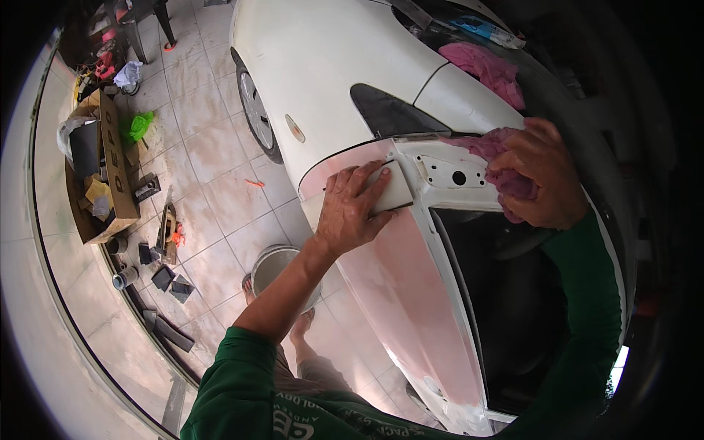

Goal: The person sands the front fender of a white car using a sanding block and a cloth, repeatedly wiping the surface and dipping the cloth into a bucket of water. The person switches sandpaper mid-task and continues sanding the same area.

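Note:
A white car door with pink, sanded-looking patches (400,282) stands in front of me. Near the door's front upper corner, my left hand (350,205) presses a flat off-white sanding block (397,186) against the pink surface, fingers across its top and thumb at its edge. Part of the block is hidden under the hand. Over at the window frame, my right hand (539,176) grips a crumpled pink cloth (499,143), beside the bare mirror mount (456,176) with its round black hole. The lower part of the cloth hangs below my fingers.
A grey bucket (275,260) stands by my feet on the tiled floor. To the left are an open cardboard box (117,176), a green plastic bag (139,126) and several dark sanding pads (181,288). Another pink cloth (484,66) lies near the windscreen.

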`<act>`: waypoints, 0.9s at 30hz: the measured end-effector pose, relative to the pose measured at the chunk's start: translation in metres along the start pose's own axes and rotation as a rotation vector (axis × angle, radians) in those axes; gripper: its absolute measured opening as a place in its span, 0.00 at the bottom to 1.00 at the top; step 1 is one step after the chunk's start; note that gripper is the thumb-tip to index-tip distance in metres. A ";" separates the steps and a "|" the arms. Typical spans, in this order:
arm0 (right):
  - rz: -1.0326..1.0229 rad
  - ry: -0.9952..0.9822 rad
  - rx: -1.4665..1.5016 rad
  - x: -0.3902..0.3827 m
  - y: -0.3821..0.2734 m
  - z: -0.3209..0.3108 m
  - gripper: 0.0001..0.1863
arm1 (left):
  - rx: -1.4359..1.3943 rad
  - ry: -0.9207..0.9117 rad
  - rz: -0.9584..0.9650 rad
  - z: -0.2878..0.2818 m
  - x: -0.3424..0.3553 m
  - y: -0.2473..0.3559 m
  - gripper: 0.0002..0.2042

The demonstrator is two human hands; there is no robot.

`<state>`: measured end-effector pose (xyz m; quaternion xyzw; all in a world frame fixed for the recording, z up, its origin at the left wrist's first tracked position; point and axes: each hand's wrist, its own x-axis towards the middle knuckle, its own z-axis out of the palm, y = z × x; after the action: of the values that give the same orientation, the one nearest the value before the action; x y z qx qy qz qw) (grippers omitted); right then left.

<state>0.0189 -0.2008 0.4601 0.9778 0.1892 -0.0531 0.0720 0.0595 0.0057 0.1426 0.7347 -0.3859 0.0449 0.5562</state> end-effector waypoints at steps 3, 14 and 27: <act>-0.026 -0.087 0.068 0.005 0.003 -0.006 0.22 | 0.052 0.023 -0.003 0.005 0.017 -0.013 0.40; 0.251 -0.126 0.199 -0.012 0.014 -0.009 0.21 | 0.069 -0.008 -0.027 0.008 0.024 -0.008 0.42; 0.420 -0.152 0.840 -0.012 0.006 0.004 0.23 | 0.140 -0.030 -0.009 -0.009 0.039 -0.027 0.40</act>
<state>0.0094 -0.2115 0.4582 0.9329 -0.0561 -0.1806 -0.3066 0.1067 -0.0041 0.1439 0.7740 -0.3868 0.0583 0.4979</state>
